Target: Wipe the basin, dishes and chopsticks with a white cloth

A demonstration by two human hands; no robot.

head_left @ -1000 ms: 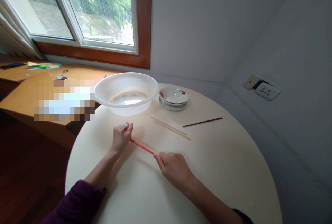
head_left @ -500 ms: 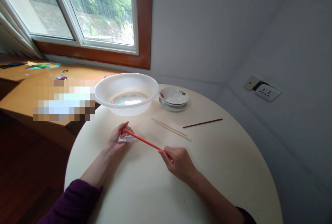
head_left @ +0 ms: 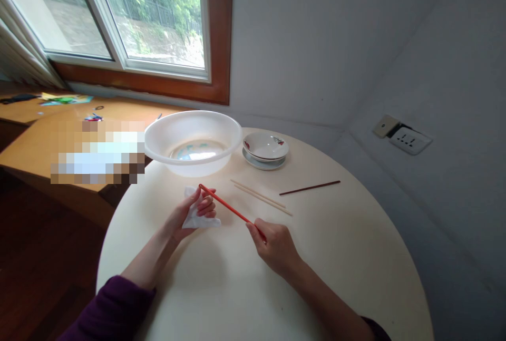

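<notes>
Right hand point(head_left: 274, 241), head view: clamped on the red stick point(head_left: 227, 206) close to its near end, with thumb uppermost and fingers wrapped beneath.
Left hand point(head_left: 181, 217): curled over a crumpled white tissue point(head_left: 193, 218), towards the left edge of the table point(head_left: 336, 278), with thumb at the stick's far tip.
Stick's look: slim, straight, bright orange-red, plain along its length, blunt at the far tip, darker in the shade by the right palm.
Stick's place: raised above the table, spanning the gap between both hands; bare in the middle, slanting from the left thumb down to the right grip, with its butt poking out under the right hand.
Tissue: bunched in the left palm, spreading out past the fingers.
Pale sticks point(head_left: 263, 197): two, nearly parallel, lying just beyond the red one.
Dark stick point(head_left: 309, 188): lying alone, towards the table's right edge.
Basin point(head_left: 193, 168): whitish, translucent, at the far left edge.
Bowl point(head_left: 266, 146): white with red motifs, stacked on a plate point(head_left: 253, 161), at the far edge beside the basin.
</notes>
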